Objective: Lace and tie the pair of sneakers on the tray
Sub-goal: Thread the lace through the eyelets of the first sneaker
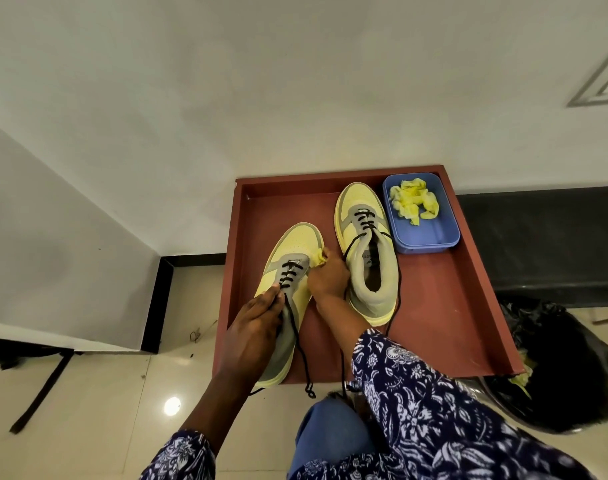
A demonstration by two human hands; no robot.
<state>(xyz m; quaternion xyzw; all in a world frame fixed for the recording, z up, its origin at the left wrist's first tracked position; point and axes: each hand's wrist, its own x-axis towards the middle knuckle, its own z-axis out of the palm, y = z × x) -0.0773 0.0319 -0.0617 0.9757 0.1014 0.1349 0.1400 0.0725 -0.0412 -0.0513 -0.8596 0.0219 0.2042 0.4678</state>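
A red-brown tray (469, 306) lies on the tiled floor (105, 410) against a white wall (295, 81). To its right sits a bin lined with a black bag (572, 368). Two yellow-and-grey sneakers stand in the tray, toes pointing far. The right sneaker (368, 251) is on the far side, its black lace (394, 306) trailing down past the near edge. The left sneaker (288, 271) stands nearer, partly laced with its own black lace (301, 348). A blue tub (430, 237) in the far right corner holds crumpled yellow paper (413, 200). The left hand (254, 334) pinches the lace at the left sneaker's eyelets with curled fingers. The right hand (328, 277) grips what looks like a wad of yellow paper (319, 257) just beside that sneaker.
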